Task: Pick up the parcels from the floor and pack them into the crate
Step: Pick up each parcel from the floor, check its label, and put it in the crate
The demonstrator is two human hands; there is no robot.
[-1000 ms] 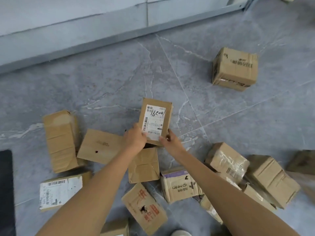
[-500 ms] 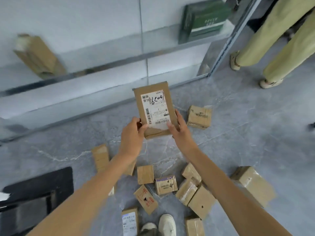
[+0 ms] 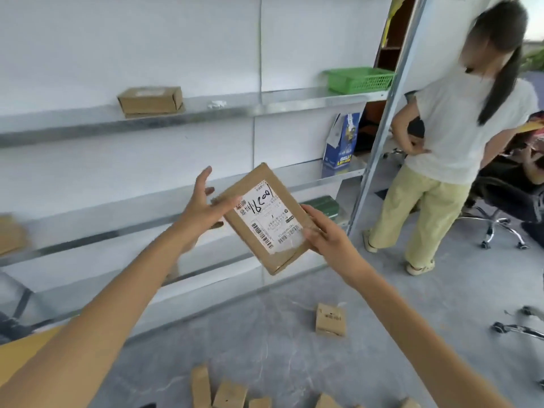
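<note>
Parcel is mid-air at frame center, tilted; flat, stiff cardboard, prob. light. Right hand pinches its 4 o'clock edge; left hand is spread loose at 9 o'clock. Best grip: opp. edges.

I am in a parcel storeroom: long grey metal shelves line the white wall, one bearing a brown cardboard box and a green plastic basket, and small brown cardboard parcels lie on the grey floor.
</note>
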